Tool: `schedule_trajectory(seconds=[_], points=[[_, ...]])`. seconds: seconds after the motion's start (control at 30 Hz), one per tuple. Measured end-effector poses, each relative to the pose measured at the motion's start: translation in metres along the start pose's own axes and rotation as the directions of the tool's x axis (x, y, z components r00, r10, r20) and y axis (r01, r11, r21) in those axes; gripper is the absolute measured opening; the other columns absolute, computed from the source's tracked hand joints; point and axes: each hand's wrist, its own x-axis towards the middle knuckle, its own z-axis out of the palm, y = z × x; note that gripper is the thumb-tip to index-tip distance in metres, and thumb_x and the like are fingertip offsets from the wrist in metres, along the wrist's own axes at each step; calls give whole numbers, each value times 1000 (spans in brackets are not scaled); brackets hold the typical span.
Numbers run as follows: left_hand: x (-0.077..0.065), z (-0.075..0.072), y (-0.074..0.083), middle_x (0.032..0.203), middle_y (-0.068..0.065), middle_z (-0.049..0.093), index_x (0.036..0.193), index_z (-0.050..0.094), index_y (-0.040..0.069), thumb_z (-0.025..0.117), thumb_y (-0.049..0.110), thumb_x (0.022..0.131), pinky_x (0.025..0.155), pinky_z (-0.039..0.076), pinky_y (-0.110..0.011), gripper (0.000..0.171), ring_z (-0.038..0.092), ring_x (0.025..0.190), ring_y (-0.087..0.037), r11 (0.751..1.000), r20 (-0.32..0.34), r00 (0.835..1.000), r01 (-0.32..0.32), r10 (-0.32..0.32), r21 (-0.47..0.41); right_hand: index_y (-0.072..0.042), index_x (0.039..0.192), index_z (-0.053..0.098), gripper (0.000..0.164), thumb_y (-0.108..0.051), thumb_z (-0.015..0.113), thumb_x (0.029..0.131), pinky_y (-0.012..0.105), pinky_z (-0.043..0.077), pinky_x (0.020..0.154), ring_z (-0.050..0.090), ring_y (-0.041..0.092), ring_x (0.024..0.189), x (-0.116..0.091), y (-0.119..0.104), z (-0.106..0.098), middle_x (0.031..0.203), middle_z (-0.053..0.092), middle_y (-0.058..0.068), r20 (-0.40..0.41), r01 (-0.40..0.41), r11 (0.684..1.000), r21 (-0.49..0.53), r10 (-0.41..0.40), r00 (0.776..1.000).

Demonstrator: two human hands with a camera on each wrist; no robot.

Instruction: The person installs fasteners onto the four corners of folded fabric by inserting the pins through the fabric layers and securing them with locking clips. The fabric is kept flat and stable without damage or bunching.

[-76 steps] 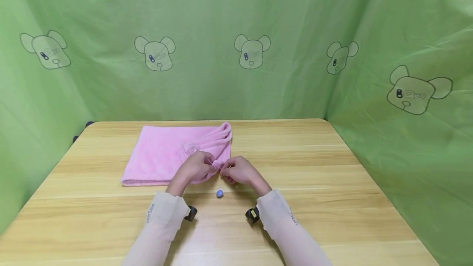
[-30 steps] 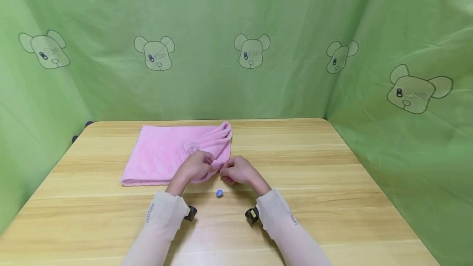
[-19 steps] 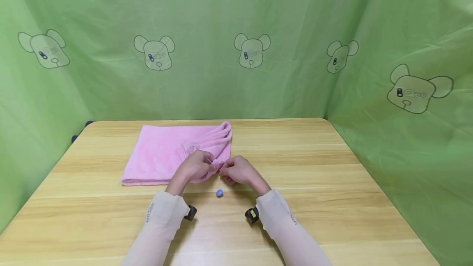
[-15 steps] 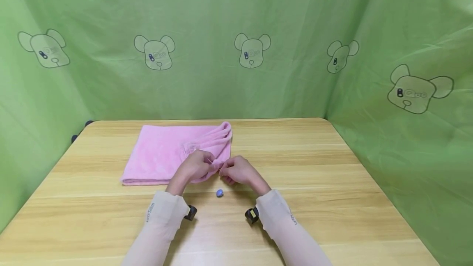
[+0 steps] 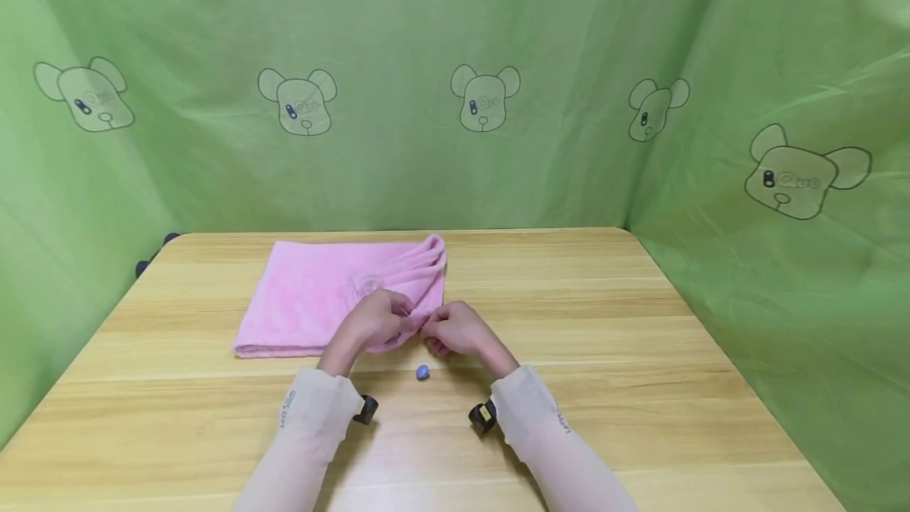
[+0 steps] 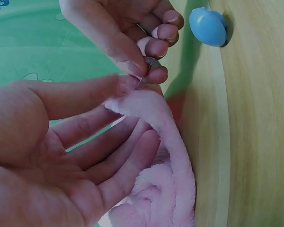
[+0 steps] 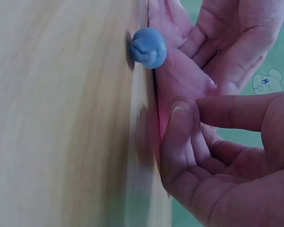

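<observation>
In the head view a folded pink plush cloth (image 5: 306,291) lies on the table, its right side bunched into folds. My left hand (image 5: 373,321) pinches its near right corner between thumb and fingers; the left wrist view shows the pink edge (image 6: 146,101) there. Close beside it, my right hand (image 5: 460,329) holds a small pin with a round flat metal head (image 6: 153,61) between thumb and finger. The pin's thin shaft meets the cloth edge at the left fingertips. On the table just in front of both hands sits a small blue mushroom-shaped cap (image 7: 149,47).
The wooden table (image 5: 604,385) reaches to a green curtain (image 5: 384,172) with bear-head prints at the back and sides. Black wrist cameras, including the right one (image 5: 483,416), hang under the sleeves over the tabletop.
The cloth tuft raised between the hands has sunk flatter, and the right hand has shifted very slightly left. The blue cap and the rest of the cloth have stayed put.
</observation>
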Motion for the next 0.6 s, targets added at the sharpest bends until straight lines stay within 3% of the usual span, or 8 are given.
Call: schedule_trajectory(seconds=[0.2, 0.3, 0.43, 0.6], points=[[1, -1, -1, 61, -6, 59, 78, 67, 6, 51, 16, 101, 58, 45, -29, 30, 51, 54, -14, 1000, -48, 999, -16, 16, -2, 8, 88, 68, 13, 0, 59, 91, 26, 51, 50, 60, 18, 58, 1, 1, 1, 73, 66, 17, -5, -5, 998, 55, 5, 1000], [1, -1, 0, 66, -5, 63, 82, 69, 6, 56, 13, 98, 60, 47, -29, 22, 56, 59, -16, 999, -50, 999, 10, -11, -35, 9, 87, 67, 12, 0, 59, 91, 27, 52, 51, 61, 18, 58, 2, 1, 2, 73, 66, 17, -2, -4, 998, 62, 4, 1000], [0, 2, 2, 77, -5, 67, 88, 70, 3, 67, 8, 90, 62, 54, -30, 6, 62, 66, -19, 990, -6, 998, 55, -56, -130, 10, 85, 63, 9, 3, 57, 89, 29, 55, 55, 63, 22, 61, 2, 0, 2, 75, 66, 19, 7, -10, 996, 91, 10, 1000], [0, 4, 3, 78, -5, 67, 86, 69, 2, 72, 5, 84, 61, 57, -33, 5, 64, 65, -20, 985, -9, 998, 60, -62, -162, 10, 88, 61, 6, 6, 57, 87, 32, 57, 58, 66, 27, 66, 3, 2, 3, 77, 66, 19, 16, -20, 991, 135, 18, 1000]])
